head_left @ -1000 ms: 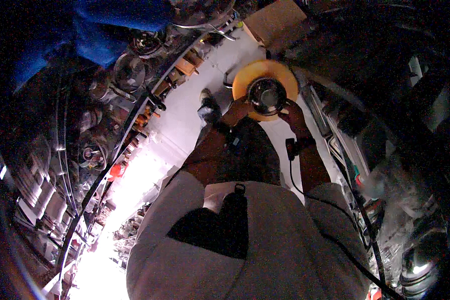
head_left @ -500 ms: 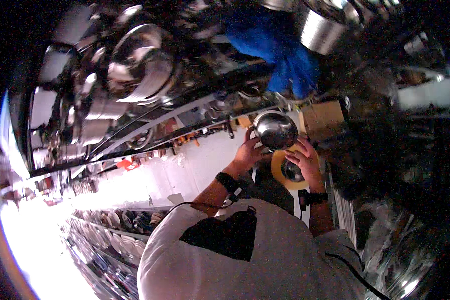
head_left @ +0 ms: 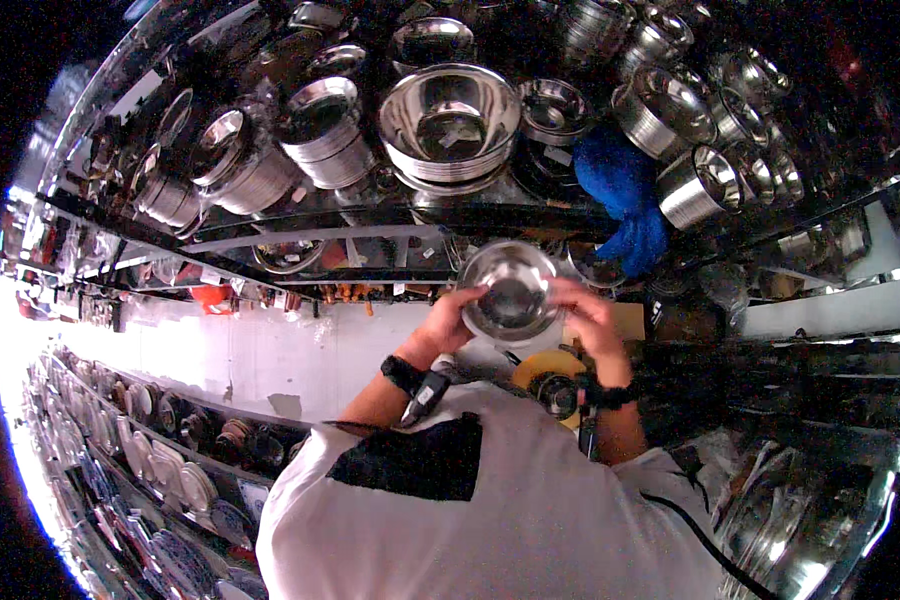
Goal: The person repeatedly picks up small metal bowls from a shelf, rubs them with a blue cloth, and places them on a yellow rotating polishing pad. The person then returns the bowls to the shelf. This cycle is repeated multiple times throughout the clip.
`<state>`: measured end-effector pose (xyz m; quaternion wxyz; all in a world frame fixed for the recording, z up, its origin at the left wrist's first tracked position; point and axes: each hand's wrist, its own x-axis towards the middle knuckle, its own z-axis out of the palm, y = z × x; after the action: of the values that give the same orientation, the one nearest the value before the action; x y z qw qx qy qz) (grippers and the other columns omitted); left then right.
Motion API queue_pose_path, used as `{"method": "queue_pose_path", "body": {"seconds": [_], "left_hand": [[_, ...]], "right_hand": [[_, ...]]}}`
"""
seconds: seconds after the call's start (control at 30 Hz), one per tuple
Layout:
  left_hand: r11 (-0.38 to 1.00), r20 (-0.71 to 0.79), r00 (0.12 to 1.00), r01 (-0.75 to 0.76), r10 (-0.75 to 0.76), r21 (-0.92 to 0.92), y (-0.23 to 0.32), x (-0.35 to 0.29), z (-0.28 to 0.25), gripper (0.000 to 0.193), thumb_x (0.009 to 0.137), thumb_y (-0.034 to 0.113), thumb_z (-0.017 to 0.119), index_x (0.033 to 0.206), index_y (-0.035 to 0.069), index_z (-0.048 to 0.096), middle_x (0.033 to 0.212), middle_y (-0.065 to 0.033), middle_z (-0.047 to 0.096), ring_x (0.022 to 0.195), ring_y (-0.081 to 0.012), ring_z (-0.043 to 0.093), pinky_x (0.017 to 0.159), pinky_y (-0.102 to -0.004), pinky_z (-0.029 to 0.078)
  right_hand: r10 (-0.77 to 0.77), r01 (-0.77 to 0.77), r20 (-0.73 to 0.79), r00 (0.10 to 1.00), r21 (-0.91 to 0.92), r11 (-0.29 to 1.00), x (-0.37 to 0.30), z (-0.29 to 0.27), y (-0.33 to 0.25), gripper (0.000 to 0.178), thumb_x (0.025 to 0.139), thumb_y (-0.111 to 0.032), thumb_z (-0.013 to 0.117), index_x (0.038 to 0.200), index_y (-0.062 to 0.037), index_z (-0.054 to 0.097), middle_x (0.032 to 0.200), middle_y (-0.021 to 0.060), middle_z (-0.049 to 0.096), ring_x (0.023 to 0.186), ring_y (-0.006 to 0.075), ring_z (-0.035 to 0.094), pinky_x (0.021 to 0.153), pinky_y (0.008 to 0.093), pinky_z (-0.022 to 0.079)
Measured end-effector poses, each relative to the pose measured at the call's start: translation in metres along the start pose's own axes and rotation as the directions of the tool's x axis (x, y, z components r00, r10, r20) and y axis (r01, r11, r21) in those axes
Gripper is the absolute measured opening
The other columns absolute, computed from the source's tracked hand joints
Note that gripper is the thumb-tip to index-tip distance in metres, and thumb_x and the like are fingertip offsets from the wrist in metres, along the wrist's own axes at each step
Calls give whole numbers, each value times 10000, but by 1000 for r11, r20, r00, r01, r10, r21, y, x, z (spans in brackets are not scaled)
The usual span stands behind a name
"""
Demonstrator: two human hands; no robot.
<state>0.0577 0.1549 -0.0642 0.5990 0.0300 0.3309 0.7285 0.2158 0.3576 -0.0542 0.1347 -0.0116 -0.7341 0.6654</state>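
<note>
A shiny round steel bowl [head_left: 513, 300] is held up in front of my chest, its hollow side toward me. My left hand [head_left: 452, 318] grips its left rim, thumb over the edge. At the right rim is my right hand [head_left: 587, 312], somewhat blurred, its fingers stretched out and lying against or just over the bowl's edge; the exact contact is hard to see. Beyond the bowl, a shelf carries a nested stack of large steel bowls [head_left: 450, 125]. A blue cloth or bag [head_left: 618, 180] hangs over the shelf edge to the right of that stack.
Stacks of steel containers [head_left: 327, 135] and pots [head_left: 665, 110] crowd the far shelf. A yellow ring-shaped item [head_left: 538, 370] lies below my right hand. Plates [head_left: 180, 470] fill a rack at left. A cardboard box [head_left: 625, 320] and plastic-wrapped goods [head_left: 770, 510] are at right.
The bowl has moved left and nearer to me, and its hollow now shows. Both hands moved with it. My view has turned, bringing the shelf level and in sharper focus.
</note>
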Motion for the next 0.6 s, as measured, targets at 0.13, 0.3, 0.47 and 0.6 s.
{"method": "queue_pose_path", "body": {"seconds": [0.13,0.3,0.47,0.6], "left_hand": [[991,38,998,45,-40,-125,36,-5,-15,290,889,178,464,1085,-31,510,1033,-141,595,936,-224,596,848,-368,485],[995,-44,999,19,-15,103,77,-37,2,342,898,292,474,1049,-7,543,932,-108,628,805,-201,633,693,-309,533],[982,33,989,-150,147,118,84,-47,-13,369,912,285,482,1172,26,449,1060,-72,590,911,-170,605,741,-292,520],[961,48,973,-230,225,156,82,-42,-26,457,919,307,464,1308,119,317,1204,-59,494,1041,-172,537,780,-378,516]], "right_hand": [[-81,-85,-338,938,-450,889,65,-28,-42,471,746,-10,556,1212,-29,487,1266,119,486,1172,220,455,990,353,342],[-278,-387,-490,826,-852,353,133,-62,-28,650,703,-297,687,1254,-80,417,1196,213,487,1106,381,463,927,407,393],[-181,-701,-710,681,-703,118,138,-53,-10,637,661,-339,703,1203,-95,474,1162,204,525,1085,413,470,889,431,422],[16,-212,-715,699,-186,959,112,-73,0,559,653,-173,715,1145,-13,501,1041,103,594,929,242,558,847,345,424]]}}
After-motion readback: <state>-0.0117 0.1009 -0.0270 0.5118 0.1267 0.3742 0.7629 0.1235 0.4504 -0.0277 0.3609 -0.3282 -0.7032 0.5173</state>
